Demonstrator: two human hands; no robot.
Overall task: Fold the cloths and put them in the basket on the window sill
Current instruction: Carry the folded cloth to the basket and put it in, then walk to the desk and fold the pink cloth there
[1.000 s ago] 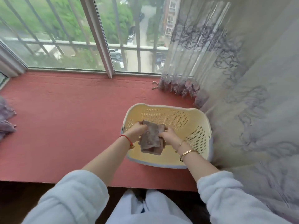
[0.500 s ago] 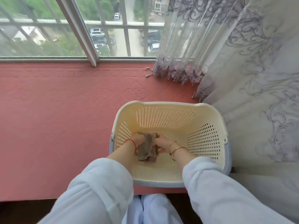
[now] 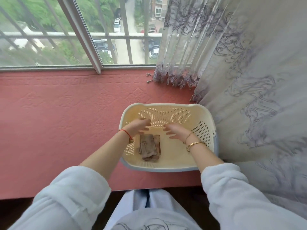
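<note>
A folded brown cloth (image 3: pixel 150 147) lies flat on the floor of the cream perforated basket (image 3: pixel 167 106), toward its left side. The basket stands on the red window sill (image 3: pixel 66 122). My left hand (image 3: pixel 138 126) hovers above the cloth's far end with fingers spread and nothing in it. My right hand (image 3: pixel 175 131) hangs over the middle of the basket, fingers apart and empty, slightly blurred. Neither hand touches the cloth.
A patterned grey curtain (image 3: pixel 249 97) hangs down against the basket's right side and back corner. Behind the sill is a barred window (image 3: pixel 93 39) with a slanted metal frame. My white sleeves and lap fill the bottom of the view.
Both hands held the folded cloth together inside the basket; now they have let it go and lifted apart, and the cloth rests on the basket floor.
</note>
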